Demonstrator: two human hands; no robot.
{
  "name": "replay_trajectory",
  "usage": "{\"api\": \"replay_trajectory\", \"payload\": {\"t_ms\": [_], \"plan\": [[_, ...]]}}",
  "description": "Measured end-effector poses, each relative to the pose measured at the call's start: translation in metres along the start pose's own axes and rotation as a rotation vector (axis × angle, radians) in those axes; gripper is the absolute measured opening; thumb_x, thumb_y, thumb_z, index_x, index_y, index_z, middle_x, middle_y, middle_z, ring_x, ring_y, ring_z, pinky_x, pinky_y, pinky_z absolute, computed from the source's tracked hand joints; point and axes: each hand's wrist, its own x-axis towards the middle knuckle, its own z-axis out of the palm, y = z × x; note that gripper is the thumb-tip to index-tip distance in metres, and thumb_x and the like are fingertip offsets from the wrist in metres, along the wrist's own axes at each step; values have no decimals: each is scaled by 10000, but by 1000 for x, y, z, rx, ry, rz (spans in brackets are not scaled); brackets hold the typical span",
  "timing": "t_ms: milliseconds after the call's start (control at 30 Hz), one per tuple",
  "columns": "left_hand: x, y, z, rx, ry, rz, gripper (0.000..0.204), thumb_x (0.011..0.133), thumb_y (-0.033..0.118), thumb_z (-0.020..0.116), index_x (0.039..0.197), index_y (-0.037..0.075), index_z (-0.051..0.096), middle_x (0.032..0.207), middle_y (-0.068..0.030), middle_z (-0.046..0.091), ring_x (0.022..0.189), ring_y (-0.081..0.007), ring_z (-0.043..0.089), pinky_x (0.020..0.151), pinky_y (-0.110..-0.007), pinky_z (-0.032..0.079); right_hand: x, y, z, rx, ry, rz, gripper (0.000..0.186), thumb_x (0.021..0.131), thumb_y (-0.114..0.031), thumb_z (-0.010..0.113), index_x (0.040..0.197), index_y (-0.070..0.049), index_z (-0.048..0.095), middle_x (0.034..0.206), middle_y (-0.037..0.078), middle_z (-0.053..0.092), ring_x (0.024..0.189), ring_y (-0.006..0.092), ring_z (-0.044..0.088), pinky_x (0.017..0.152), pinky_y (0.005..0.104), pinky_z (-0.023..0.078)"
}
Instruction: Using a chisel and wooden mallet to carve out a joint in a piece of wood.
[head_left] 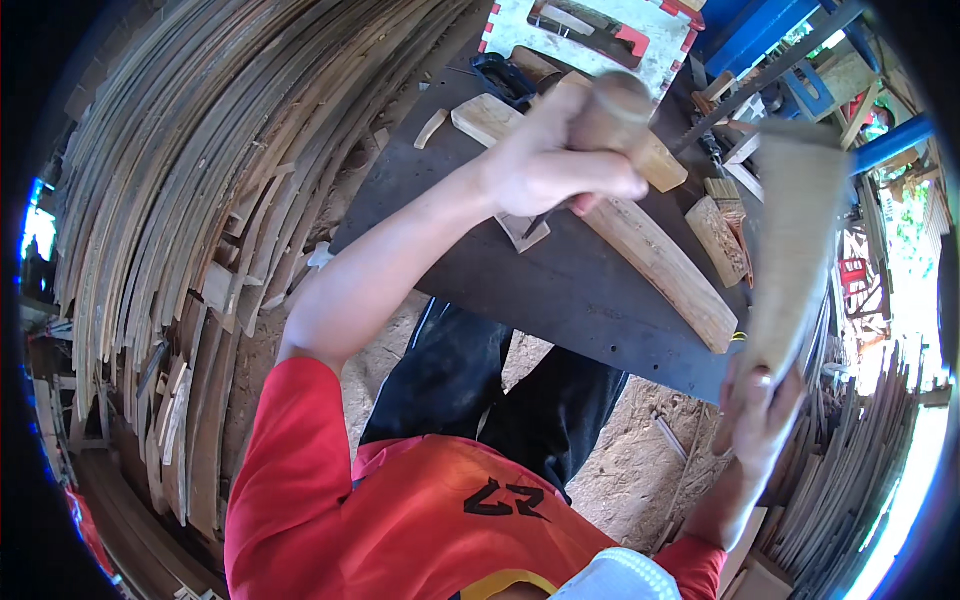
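Note:
My left hand (555, 165) is closed around the round wooden handle of a chisel (612, 110). Its thin blade points down at a small flat wooden piece (522, 233) on the dark metal table (560, 295). My right hand (760, 410), at the table's right edge, grips the lower end of a flat pale wooden board (795, 240). The board is raised upright and blurred. A long wooden bar (665, 265) lies slanted on the table just right of the chisel tip.
Stacks of curved wooden strips (200, 180) fill the left side, and more strips stand at the lower right. A pale block (484, 118), a small chip (431, 128) and a short offcut (718, 240) lie on the table. A white-and-red plastic stool (600, 35) stands beyond it.

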Motion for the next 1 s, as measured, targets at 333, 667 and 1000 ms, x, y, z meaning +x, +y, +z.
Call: {"api": "replay_trajectory", "payload": {"t_ms": [333,667,1000], "plan": [[-11,6,13,-54,306,69,274,872,136,479,617,106,383,557,-26,430,515,-118,408,473,-248,363,1,34,36,-427,-319,30,451,844,-352,736,996,26,543,696,233,620,686,438,627,586,421,482],[-26,-10,17,-73,103,249,303,792,6,613,602,69,386,548,-22,421,482,-126,421,459,-281,298,-1,35,40,-557,-296,-26,462,822,-389,750,988,0,563,697,223,646,711,410,663,612,447,518],[-65,37,7,117,44,372,266,919,328,485,765,122,551,692,-30,561,618,-152,535,586,-294,410,0,42,37,-529,-325,26,448,820,-379,754,951,3,562,635,210,603,658,409,641,566,441,484]]}}
